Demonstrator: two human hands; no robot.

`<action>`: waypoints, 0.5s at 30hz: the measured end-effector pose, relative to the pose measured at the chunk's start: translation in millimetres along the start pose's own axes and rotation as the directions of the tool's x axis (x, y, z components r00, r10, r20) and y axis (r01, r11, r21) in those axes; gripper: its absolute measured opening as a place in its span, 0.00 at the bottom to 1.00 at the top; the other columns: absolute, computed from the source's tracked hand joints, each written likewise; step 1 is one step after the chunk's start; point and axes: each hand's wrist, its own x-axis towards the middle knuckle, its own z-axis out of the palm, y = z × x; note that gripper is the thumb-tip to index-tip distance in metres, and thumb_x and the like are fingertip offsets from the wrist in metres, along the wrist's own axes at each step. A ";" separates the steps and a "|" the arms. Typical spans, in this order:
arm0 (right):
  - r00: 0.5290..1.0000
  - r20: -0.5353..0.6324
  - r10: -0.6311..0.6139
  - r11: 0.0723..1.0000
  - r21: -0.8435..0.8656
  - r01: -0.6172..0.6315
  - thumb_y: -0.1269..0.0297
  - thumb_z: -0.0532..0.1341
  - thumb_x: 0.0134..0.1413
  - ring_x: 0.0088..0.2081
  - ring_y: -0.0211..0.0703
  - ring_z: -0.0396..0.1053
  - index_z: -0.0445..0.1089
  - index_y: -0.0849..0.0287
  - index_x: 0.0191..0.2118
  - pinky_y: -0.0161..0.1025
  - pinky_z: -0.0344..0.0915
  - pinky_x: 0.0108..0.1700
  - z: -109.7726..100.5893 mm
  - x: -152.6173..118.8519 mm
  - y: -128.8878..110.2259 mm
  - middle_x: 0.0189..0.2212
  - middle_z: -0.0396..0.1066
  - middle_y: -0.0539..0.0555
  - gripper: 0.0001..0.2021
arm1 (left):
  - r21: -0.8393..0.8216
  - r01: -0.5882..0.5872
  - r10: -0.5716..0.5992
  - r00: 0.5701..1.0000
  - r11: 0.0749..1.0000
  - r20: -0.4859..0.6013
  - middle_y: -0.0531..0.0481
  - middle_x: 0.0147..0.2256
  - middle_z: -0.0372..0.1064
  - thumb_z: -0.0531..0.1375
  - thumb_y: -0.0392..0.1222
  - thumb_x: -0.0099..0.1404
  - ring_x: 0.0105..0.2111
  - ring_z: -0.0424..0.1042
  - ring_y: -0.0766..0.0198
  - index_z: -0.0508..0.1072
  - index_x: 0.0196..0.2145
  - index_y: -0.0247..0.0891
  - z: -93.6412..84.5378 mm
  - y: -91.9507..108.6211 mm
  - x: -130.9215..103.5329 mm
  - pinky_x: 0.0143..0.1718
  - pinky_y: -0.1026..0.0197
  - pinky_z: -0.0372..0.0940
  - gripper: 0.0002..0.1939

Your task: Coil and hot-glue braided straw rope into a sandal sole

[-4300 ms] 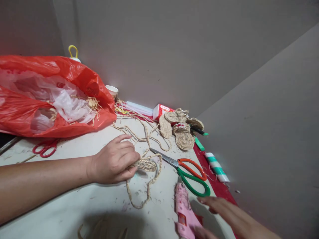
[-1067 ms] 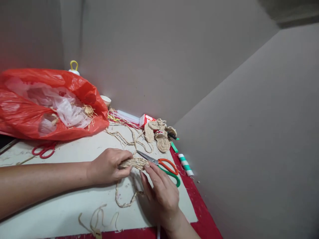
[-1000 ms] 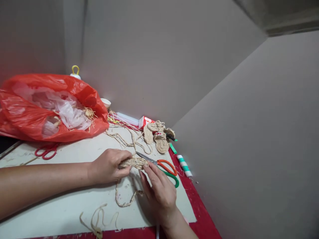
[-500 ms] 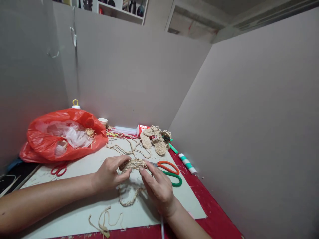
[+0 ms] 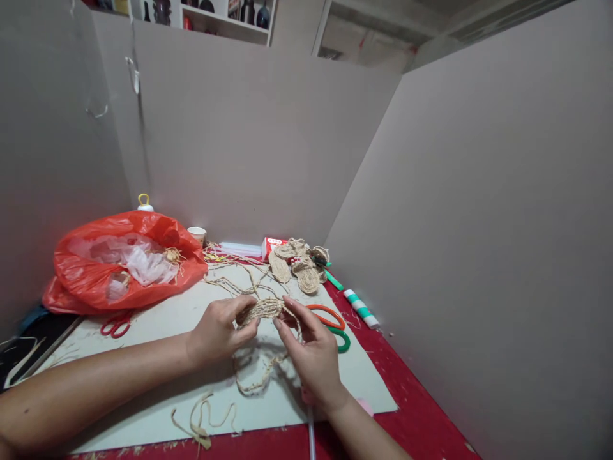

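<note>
A small oval coil of braided straw (image 5: pixel 266 309) is held up over the white board, its rows lying side by side. My left hand (image 5: pixel 224 327) pinches its left end between thumb and fingers. At the right end, my right hand (image 5: pixel 311 348) has thumb and fingers closed on the coil's edge, by the braid. From there the loose straw braid (image 5: pixel 253 388) hangs in a loop down to the board. Scissors with one orange and one green handle (image 5: pixel 341 342) lie just behind my right hand, their blades hidden.
A red plastic bag (image 5: pixel 129 255) stands at the left, with small red scissors (image 5: pixel 115 324) before it. Finished-looking straw soles (image 5: pixel 306 276) are heaped at the back, near a green-and-white roll (image 5: pixel 361 309). Loose straw strips (image 5: pixel 198 421) lie in front. Grey partitions (image 5: pixel 249 140) enclose the table.
Both hands and the coil have shifted slightly right in view. My right hand's fingers have spread a little and risen along the coil's right end, and the braid there now shows more.
</note>
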 end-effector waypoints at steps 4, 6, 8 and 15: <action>0.975 -0.007 0.223 0.959 0.182 -0.218 0.61 0.66 0.53 0.39 0.46 0.76 0.71 0.61 0.48 0.44 0.75 0.41 1.4 0.5 -1.8 0.42 0.77 0.60 0.17 | 0.020 0.040 -0.041 0.998 0.999 0.042 0.48 0.30 0.74 0.57 0.37 0.61 0.25 0.69 0.66 0.71 0.42 0.34 6.6 4.8 2.1 0.29 0.63 0.66 0.11; 0.949 -0.006 0.314 0.917 0.259 -0.302 0.60 0.67 0.52 0.37 0.45 0.75 0.72 0.61 0.45 0.43 0.75 0.40 1.2 3.1 -3.0 0.40 0.77 0.59 0.16 | 0.030 0.064 -0.066 0.995 0.997 0.077 0.49 0.29 0.72 0.57 0.37 0.61 0.25 0.69 0.66 0.70 0.41 0.34 8.8 8.6 2.5 0.29 0.63 0.65 0.09; 0.923 0.016 0.384 0.869 0.331 -0.367 0.60 0.68 0.50 0.34 0.44 0.75 0.73 0.61 0.42 0.42 0.74 0.37 -0.6 7.3 -4.0 0.37 0.77 0.57 0.15 | 0.033 0.080 -0.084 0.989 0.996 0.124 0.51 0.26 0.71 0.58 0.39 0.61 0.24 0.68 0.67 0.70 0.41 0.34 8.0 10.9 2.3 0.27 0.64 0.65 0.10; 0.855 0.119 0.504 0.694 0.534 -0.483 0.61 0.71 0.43 0.29 0.37 0.73 0.73 0.60 0.40 0.37 0.72 0.35 -12.0 22.1 -1.2 0.31 0.76 0.51 0.17 | -0.084 0.274 -0.260 0.953 0.958 0.154 0.41 0.47 0.68 0.62 0.47 0.60 0.32 0.72 0.63 0.59 0.56 0.39 -28.2 17.3 22.1 0.37 0.54 0.70 0.29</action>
